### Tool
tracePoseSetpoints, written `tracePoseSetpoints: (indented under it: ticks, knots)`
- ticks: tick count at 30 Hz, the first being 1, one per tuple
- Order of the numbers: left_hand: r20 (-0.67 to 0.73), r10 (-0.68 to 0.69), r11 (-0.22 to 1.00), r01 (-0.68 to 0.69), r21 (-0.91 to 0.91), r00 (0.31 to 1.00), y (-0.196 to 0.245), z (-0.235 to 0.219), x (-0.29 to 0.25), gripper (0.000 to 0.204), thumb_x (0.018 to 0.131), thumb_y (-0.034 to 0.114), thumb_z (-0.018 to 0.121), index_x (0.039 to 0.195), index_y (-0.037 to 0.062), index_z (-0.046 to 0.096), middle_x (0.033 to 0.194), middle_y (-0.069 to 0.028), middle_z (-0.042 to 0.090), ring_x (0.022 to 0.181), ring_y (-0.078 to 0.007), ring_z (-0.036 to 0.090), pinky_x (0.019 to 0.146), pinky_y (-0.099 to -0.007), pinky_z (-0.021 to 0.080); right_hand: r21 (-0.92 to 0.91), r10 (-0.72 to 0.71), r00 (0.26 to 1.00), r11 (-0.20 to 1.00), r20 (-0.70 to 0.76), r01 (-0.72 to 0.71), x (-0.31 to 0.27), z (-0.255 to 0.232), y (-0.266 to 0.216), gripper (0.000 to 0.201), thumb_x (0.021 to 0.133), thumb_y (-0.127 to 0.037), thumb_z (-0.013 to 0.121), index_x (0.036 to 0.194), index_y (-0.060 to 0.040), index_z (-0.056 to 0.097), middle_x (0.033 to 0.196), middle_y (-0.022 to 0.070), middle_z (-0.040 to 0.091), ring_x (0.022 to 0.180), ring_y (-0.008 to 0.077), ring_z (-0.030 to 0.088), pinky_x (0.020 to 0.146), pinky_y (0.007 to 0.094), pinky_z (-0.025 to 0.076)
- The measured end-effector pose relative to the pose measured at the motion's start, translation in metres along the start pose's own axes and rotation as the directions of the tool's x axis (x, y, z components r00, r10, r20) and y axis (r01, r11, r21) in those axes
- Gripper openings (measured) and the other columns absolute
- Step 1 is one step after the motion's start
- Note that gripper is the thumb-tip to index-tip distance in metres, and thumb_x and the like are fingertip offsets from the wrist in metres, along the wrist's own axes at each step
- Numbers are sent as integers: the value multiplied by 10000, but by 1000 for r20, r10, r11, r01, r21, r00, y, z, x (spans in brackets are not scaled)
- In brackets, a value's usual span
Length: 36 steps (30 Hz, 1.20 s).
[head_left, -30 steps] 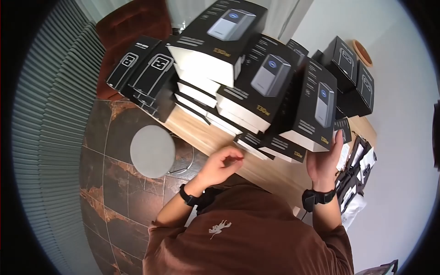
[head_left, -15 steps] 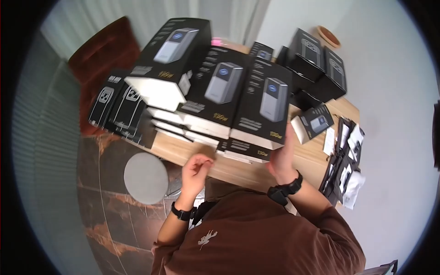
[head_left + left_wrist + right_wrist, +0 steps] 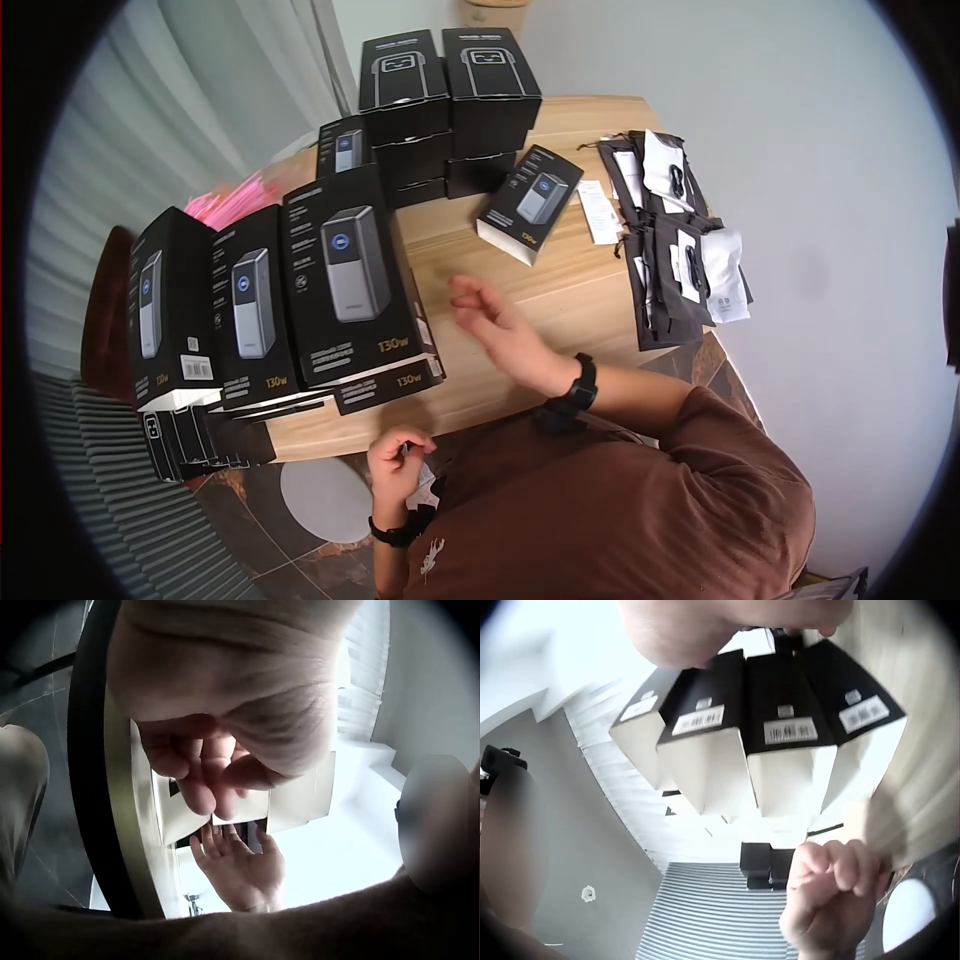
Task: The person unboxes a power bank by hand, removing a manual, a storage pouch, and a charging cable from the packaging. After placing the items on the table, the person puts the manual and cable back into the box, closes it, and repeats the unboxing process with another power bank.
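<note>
Black power bank boxes marked 130W (image 3: 345,265) stand in stacks on the left part of the wooden table. My right hand (image 3: 500,325) hovers beside the rightmost stack, fingers relaxed, holding nothing. A single smaller power bank box (image 3: 532,200) lies tilted on the tabletop, beyond my right fingertips. My left hand (image 3: 397,465) hangs loosely curled at the table's front edge, below the stacks, and holds nothing. White-bottomed boxes (image 3: 791,780) fill the middle of the right wrist view, with barcode labels on their sides.
Black boxes with a face drawing (image 3: 490,90) are stacked at the back. Dark drawstring pouches (image 3: 665,270) with cables and white packets lie at the right, beside a paper slip (image 3: 600,212). Pink material (image 3: 235,203) shows behind the stacks. A round grey stool (image 3: 325,500) stands below the table edge.
My right hand has come away from the side of the right-hand stack and is now over the tabletop. The head view has turned, shifting the stacks left. My left hand stays loosely curled.
</note>
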State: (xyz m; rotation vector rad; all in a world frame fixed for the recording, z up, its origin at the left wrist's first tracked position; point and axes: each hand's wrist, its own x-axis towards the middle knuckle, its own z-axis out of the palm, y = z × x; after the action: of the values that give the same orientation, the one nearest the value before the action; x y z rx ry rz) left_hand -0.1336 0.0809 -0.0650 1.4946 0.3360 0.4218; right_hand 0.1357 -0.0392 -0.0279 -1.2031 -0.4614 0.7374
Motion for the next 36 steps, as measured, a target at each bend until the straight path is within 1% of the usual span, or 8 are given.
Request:
tracePoseSetpoints:
  ticks: [3, 6, 9, 18, 26, 29, 33, 36]
  knots:
    - [119, -48, 998, 42, 51, 992, 15, 17, 16, 264, 844, -174, 551, 986, -9, 700, 936, -100, 757, 890, -183, 730, 840, -297, 574, -282, -93, 988, 958, -124, 54, -2, -39, -28, 467, 971, -81, 763, 1394, -40, 570, 1183, 85, 630, 1022, 227, 616, 888, 380, 537]
    - [229, -21, 989, -14, 148, 973, 9, 29, 28, 259, 821, -132, 613, 997, 17, 729, 966, -87, 768, 922, -214, 742, 851, -317, 576, -869, -615, 788, 398, -15, 294, 13, -67, -56, 520, 877, -125, 834, 1342, -56, 611, 1112, 123, 628, 962, 283, 627, 862, 411, 534]
    - [311, -3, 979, -61, 197, 950, 18, 46, 41, 205, 857, -122, 625, 974, 37, 682, 987, -86, 761, 938, -217, 734, 857, -322, 571, -975, -677, 733, 117, 60, 188, 29, -87, -55, 495, 810, -145, 854, 1259, -57, 666, 1064, 152, 626, 928, 347, 629, 837, 441, 534]
    - [254, -163, 975, 118, 186, 953, 3, 55, 42, 113, 1067, 3, 599, 985, 38, 531, 1036, -84, 744, 932, -149, 677, 839, -300, 550, -964, -670, 738, 137, 79, 228, 23, -109, -53, 109, 862, -18, 755, 966, -22, 723, 877, 137, 645, 748, 327, 674, 675, 408, 550]
    - [285, -142, 989, 147, 6, 948, -4, 51, 43, 170, 1029, -93, 501, 1004, 51, 587, 1040, -58, 683, 978, -145, 647, 829, -287, 536, -916, -884, 467, 174, 17, 361, -50, -99, -144, 199, 760, 143, 704, 893, -5, 706, 867, 121, 679, 754, 237, 667, 671, 314, 531]
    - [326, -117, 987, 75, 139, 938, 3, 45, 48, 224, 957, -112, 514, 1019, 50, 657, 962, -48, 702, 910, -142, 674, 788, -296, 544, -781, -970, 203, 22, 136, 625, -64, -84, -173, 268, 784, 143, 715, 1008, -3, 695, 850, 93, 606, 711, 238, 624, 662, 350, 547]
    - [379, -50, 950, -73, 305, 924, 13, 43, 56, 249, 874, -112, 548, 988, 59, 689, 882, -41, 714, 828, -160, 687, 741, -301, 537, -493, -783, 222, -121, 581, 862, -48, -23, -220, 360, 754, 79, 824, 1073, -20, 692, 846, 69, 526, 712, 279, 617, 636, 396, 559]
    - [371, -65, 953, -52, 297, 926, 12, 37, 55, 257, 863, -112, 550, 989, 59, 695, 877, -44, 722, 807, -168, 682, 737, -300, 539, -281, -574, 125, -191, 809, 940, -4, 38, -231, 415, 674, 22, 889, 1057, -11, 732, 918, 75, 581, 690, 276, 587, 571, 402, 474]
